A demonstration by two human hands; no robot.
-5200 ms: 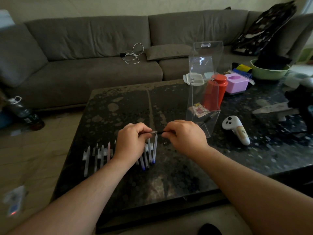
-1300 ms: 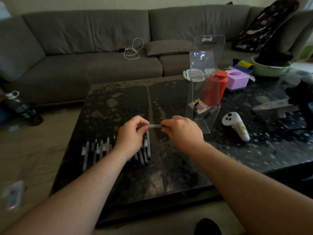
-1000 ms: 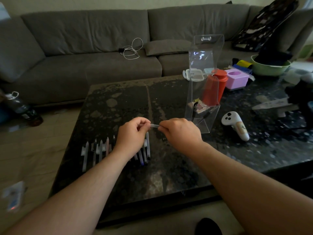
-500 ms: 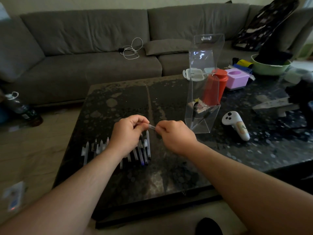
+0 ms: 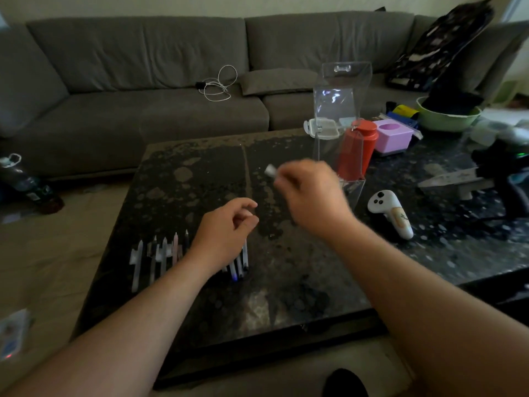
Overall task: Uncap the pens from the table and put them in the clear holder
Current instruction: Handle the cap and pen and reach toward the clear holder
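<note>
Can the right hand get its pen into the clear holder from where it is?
Probably yes. The right hand pinches the pen just left of the clear holder, whose top looks open. The red bottle stands behind it, seemingly not in the way.

Dark stone table [image 5: 286, 282]: pens [image 5: 160, 253], clear holder [image 5: 340, 116], controller [image 5: 390, 212].

We raise our blurred right hand [image 5: 310, 197], fingers pinched, while our left hand [image 5: 226, 233] hovers lower, fingers curled, forearms extended.
</note>
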